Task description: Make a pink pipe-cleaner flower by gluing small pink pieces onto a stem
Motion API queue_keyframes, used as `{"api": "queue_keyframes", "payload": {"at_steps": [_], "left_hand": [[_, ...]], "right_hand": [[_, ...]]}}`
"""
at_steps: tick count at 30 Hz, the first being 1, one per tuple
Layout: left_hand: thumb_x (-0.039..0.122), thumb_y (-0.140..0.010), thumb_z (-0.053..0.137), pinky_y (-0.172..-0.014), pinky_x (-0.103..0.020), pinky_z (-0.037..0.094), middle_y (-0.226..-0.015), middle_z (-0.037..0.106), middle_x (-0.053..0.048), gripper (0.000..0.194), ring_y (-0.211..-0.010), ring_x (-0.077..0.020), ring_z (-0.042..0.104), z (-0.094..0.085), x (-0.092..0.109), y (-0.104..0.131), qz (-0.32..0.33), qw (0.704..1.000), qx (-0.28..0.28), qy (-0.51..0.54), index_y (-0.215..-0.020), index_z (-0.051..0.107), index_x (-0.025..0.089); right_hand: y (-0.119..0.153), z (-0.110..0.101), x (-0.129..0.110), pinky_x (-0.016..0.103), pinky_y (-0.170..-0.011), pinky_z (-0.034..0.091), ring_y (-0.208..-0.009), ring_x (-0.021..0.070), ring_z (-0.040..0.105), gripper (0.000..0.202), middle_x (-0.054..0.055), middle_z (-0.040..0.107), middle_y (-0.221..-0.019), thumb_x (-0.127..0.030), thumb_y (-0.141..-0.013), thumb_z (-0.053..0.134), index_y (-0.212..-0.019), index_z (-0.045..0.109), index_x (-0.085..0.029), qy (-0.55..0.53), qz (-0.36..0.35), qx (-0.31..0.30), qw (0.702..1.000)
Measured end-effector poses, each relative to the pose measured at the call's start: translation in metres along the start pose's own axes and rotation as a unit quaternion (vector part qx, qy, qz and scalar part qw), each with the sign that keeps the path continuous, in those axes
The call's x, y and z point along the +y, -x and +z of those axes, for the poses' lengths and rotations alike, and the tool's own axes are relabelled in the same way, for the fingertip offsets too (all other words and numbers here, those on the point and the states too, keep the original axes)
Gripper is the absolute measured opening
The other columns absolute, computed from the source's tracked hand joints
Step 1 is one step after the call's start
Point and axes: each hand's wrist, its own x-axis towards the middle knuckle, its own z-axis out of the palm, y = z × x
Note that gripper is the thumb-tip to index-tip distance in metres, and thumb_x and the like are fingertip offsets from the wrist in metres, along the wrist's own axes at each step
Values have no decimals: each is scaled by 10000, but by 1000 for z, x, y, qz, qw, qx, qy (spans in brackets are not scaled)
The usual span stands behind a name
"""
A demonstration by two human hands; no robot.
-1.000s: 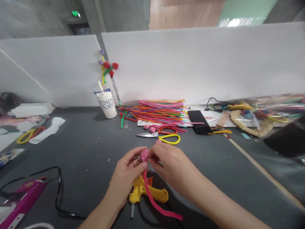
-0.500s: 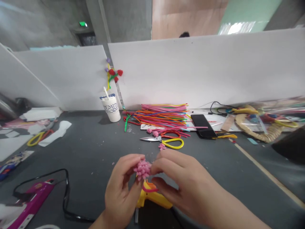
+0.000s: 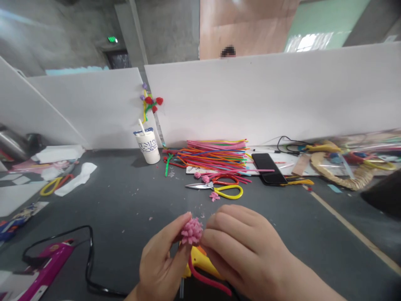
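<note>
A pink flower head [image 3: 192,230] made of short fuzzy petals is pinched between the thumb and fingers of my left hand [image 3: 164,257]. Right beside its right edge, my right hand [image 3: 242,244] has its fingers curled in; the fingertips and anything between them are hidden. A dark pink pipe cleaner [image 3: 205,279] curves down from below the flower and passes under my right hand. Beneath both hands lies a yellow glue gun [image 3: 200,261], partly covered. Scissors [image 3: 227,191] with one yellow and one red handle rest beyond the hands, near a small pink petal cluster [image 3: 214,196].
A pile of coloured pipe cleaners [image 3: 213,154] lies against the white partition [image 3: 250,100]. Left of it stands a patterned cup [image 3: 148,147]; to its right is a phone [image 3: 268,168]. A black cable [image 3: 89,259] and a magenta power strip [image 3: 52,269] lie at left.
My right fingers have closed up more beside the flower. The dark pink pipe cleaner now hangs further out below it. The view has tipped up slightly.
</note>
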Motion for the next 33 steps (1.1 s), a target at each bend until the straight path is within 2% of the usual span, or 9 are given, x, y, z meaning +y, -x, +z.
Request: {"api": "queue_keyframes", "payload": {"at_steps": [3,6,9,15,18,23,27,30,33], "left_hand": [[213,-722,797,-834,-264,569,-992,797,-20,329,-843,-224,739,-3,-4,-5,82,996,-13,-30,-1039,773,299],[188,-800,706,-785,-242,597,-1022,795,-27,338,-814,-198,758,-4,0,-10,204,973,-31,-102,-1125,734,274],[110,-810,670,-730,-168,591,-1011,798,1,423,-775,-151,764,-1,8,-12,255,957,-53,-130,-1187,693,300],[64,-815,657,-689,-131,584,-985,800,46,512,-718,-121,761,5,10,-11,208,973,-68,-75,-1218,665,381],[108,-832,656,-678,-148,593,-994,798,39,461,-722,-135,762,9,6,-9,171,983,-62,-22,-1191,683,396],[158,-797,705,-685,-147,587,-1029,791,42,389,-800,-158,763,17,7,-4,113,993,-14,35,-1096,735,405],[252,-808,715,-640,-183,602,-997,799,7,264,-761,-183,764,21,9,-3,78,996,-2,45,-1052,762,341],[272,-844,678,-609,-190,603,-962,803,-9,234,-688,-169,756,18,7,-6,96,995,-13,31,-1062,754,306],[191,-854,654,-668,-170,595,-971,799,-3,313,-735,-153,756,7,-1,-9,181,982,-40,-33,-1134,713,317]], "right_hand": [[1,1,0,307,-600,336,-658,165,420,187,34,593,-734,-119,-967,437,-859,585,-154,21,-20,5,1000],[0,2,0,308,-571,302,-635,161,381,192,25,564,-709,-120,-975,423,-876,586,-143,46,-43,19,998],[-1,4,2,310,-564,288,-628,159,365,211,20,548,-702,-132,-985,420,-852,584,-143,53,-43,22,997],[2,9,5,307,-583,314,-639,158,371,207,27,554,-710,-122,-967,453,-794,562,-149,31,-24,15,999],[3,10,5,302,-590,327,-643,156,386,177,27,563,-713,-117,-953,488,-795,560,-150,25,-17,15,999],[0,8,4,295,-577,332,-635,156,390,195,34,567,-695,-90,-938,490,-766,564,-146,23,-6,24,999],[0,9,4,294,-566,333,-625,154,380,196,35,565,-688,-73,-918,501,-747,566,-144,22,-2,25,999],[0,12,5,300,-557,332,-616,156,372,191,36,562,-683,-76,-913,500,-748,568,-145,31,-4,20,999],[-2,8,3,301,-558,350,-616,157,394,155,39,571,-690,-86,-908,502,-788,583,-142,4,-6,22,1000]]}}
